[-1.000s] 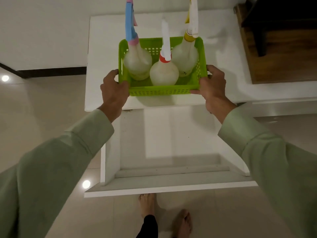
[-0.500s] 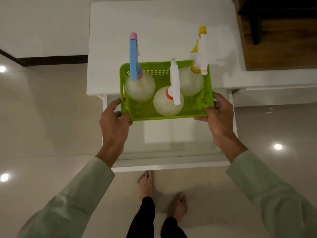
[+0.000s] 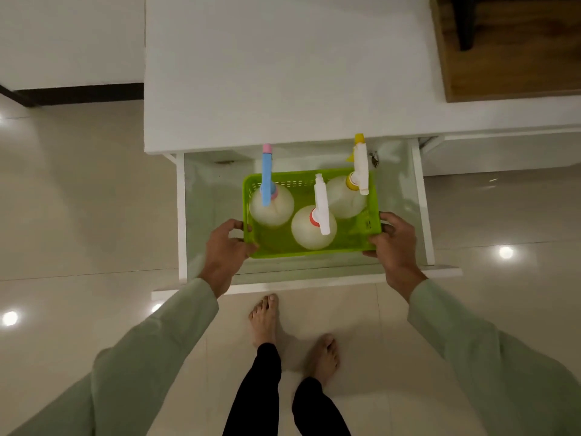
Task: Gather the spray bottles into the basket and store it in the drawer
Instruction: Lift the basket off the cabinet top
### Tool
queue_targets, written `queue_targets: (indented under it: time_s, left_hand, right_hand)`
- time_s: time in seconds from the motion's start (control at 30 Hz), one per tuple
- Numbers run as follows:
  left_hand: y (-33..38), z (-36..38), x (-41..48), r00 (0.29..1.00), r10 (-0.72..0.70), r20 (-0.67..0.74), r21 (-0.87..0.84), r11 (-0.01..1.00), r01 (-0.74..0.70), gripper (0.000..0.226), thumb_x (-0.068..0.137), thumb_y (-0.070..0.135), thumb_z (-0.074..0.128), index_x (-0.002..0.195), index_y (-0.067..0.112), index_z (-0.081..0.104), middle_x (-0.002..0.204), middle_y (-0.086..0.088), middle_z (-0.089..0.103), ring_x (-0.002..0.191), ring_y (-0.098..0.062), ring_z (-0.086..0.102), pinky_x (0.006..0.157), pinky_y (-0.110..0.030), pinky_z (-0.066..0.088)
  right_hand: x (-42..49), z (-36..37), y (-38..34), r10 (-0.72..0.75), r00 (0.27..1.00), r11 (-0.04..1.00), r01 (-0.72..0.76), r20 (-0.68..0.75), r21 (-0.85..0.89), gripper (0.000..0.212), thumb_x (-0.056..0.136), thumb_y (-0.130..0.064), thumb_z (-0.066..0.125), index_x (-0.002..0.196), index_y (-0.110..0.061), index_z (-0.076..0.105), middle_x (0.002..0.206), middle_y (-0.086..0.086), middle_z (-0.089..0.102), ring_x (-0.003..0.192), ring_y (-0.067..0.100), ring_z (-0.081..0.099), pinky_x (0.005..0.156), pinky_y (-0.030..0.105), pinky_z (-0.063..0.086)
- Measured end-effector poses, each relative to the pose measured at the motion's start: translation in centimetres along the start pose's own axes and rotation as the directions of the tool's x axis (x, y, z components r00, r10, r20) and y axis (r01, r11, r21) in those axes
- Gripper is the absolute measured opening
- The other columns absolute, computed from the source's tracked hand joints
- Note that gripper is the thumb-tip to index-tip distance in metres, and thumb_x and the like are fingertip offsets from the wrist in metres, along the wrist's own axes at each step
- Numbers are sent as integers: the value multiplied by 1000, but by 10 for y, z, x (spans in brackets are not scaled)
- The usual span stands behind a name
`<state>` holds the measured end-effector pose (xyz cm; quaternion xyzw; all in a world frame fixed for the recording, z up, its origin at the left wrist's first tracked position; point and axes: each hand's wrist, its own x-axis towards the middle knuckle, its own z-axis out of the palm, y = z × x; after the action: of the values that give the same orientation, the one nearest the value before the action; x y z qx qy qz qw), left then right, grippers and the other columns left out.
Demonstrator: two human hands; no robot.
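Note:
A lime-green plastic basket (image 3: 358, 243) sits low inside the open white drawer (image 3: 181, 215). Three pale spray bottles stand upright in it: one with a blue and pink head (image 3: 272, 205) at left, one with a red collar and white head (image 3: 311, 229) in the middle, one with a yellow and white head (image 3: 347, 196) at right. My left hand (image 3: 228, 251) grips the basket's near-left corner. My right hand (image 3: 394, 243) grips its near-right corner. Whether the basket rests on the drawer floor I cannot tell.
The white cabinet top (image 3: 283, 73) lies above the drawer. A dark wooden piece of furniture (image 3: 509, 48) stands at the upper right. Glossy beige floor tiles (image 3: 78, 215) surround the cabinet. My bare feet (image 3: 264, 319) stand just in front of the drawer front (image 3: 440, 272).
The basket with its bottles has come off the cabinet top, toward me and down into the open drawer. Both hands stayed on its near corners.

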<state>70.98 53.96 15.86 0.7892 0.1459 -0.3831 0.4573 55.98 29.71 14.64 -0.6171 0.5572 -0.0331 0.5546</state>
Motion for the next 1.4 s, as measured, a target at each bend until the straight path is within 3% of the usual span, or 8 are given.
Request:
queue_targets:
  time_s: [0.23, 0.5, 0.83, 1.03, 1.13, 1.23, 1.33, 1.4]
  left_hand:
    - [-9, 15, 53, 990, -138, 34, 87, 987, 134, 41, 65, -24, 73, 74, 12, 55, 66, -12, 57, 56, -21, 55, 42, -19, 53]
    - [-40, 38, 96, 973, -228, -40, 121, 965, 232, 41, 64, -22, 74, 69, 15, 55, 83, -20, 63, 73, -28, 59, 85, -52, 60]
    - [-68, 45, 117, 974, -224, -39, 157, 961, 227, 35, 67, -18, 72, 74, 14, 58, 85, -25, 68, 75, -29, 61, 85, -59, 58]
    - [-83, 45, 117, 970, -244, 25, 125, 963, 239, 33, 74, -21, 66, 88, 8, 58, 88, -25, 66, 78, -31, 61, 86, -51, 59]
    - [-85, 42, 117, 963, -256, 84, 132, 961, 244, 38, 77, -17, 64, 107, 5, 56, 86, -22, 67, 76, -30, 61, 74, -40, 57]
    - [-80, 38, 113, 962, -248, 110, 160, 960, 229, 55, 77, -15, 64, 127, 6, 50, 104, -24, 67, 81, -32, 61, 70, -35, 52]
    - [-71, 32, 100, 981, -190, 40, 233, 956, 176, 66, 77, -10, 72, 135, 12, 47, 127, -21, 59, 101, -33, 60, 71, -33, 51]
    - [-66, 28, 83, 996, -83, -10, 292, 953, 82, 65, 80, -6, 72, 136, 13, 46, 130, -20, 57, 109, -35, 60, 78, -37, 54]
  right_hand:
    - [53, 28, 24, 43, 997, 977, -56, -68, -207, 39, 77, 11, 64, 80, -28, 70, 91, 14, 78, 79, 31, 71, 76, 47, 63]
    - [90, 45, 53, 105, 992, 914, -124, -68, -386, 29, 77, 7, 66, 95, -11, 78, 93, 18, 78, 88, 34, 73, 79, 39, 61]
    - [103, 50, 79, 154, 988, 868, -148, -27, -475, 16, 82, 4, 66, 92, -6, 74, 91, 22, 75, 87, 37, 74, 78, 42, 63]
    - [106, 50, 85, 176, 984, 827, -134, 24, -545, 18, 85, 3, 62, 100, -2, 70, 107, 25, 70, 100, 38, 67, 76, 32, 50]
    - [107, 49, 88, 219, 974, 830, -154, 59, -536, 20, 87, -2, 65, 106, -2, 69, 113, 26, 68, 102, 39, 68, 85, 39, 58]
    - [103, 46, 83, 271, 959, 837, -193, 82, -512, 34, 88, -6, 68, 122, -3, 66, 123, 25, 66, 109, 40, 67, 94, 47, 58]
    - [89, 39, 67, 262, 963, 853, -200, 64, -483, 51, 88, -3, 67, 139, -4, 56, 135, 22, 61, 121, 37, 60, 93, 32, 52]
    - [72, 32, 54, 193, 980, 869, -150, 44, -472, 52, 88, -1, 64, 139, -3, 56, 137, 19, 61, 125, 36, 58, 99, 35, 50]
